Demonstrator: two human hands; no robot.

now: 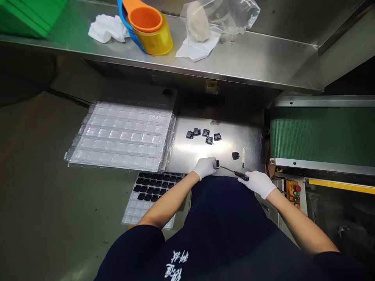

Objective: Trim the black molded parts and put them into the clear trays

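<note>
My left hand (205,167), in a white glove, is closed around a small black plastic part (217,164) at the near edge of the steel work plate (249,136). My right hand (259,183), also gloved, grips a thin black-handled tool (234,172) whose tip points toward that part. Several more black parts (203,135) lie loose in a group further back on the plate. One single black part (235,155) sits to the right of my left hand, beside a small slim blade-like tool (243,156).
A stack of clear blister trays (123,134) lies left of the plate. A tray partly filled with black parts (149,189) sits below it. A green conveyor belt (319,134) runs at right, with a button box (294,191). The shelf above holds tape rolls (150,29), cloth and a plastic bag.
</note>
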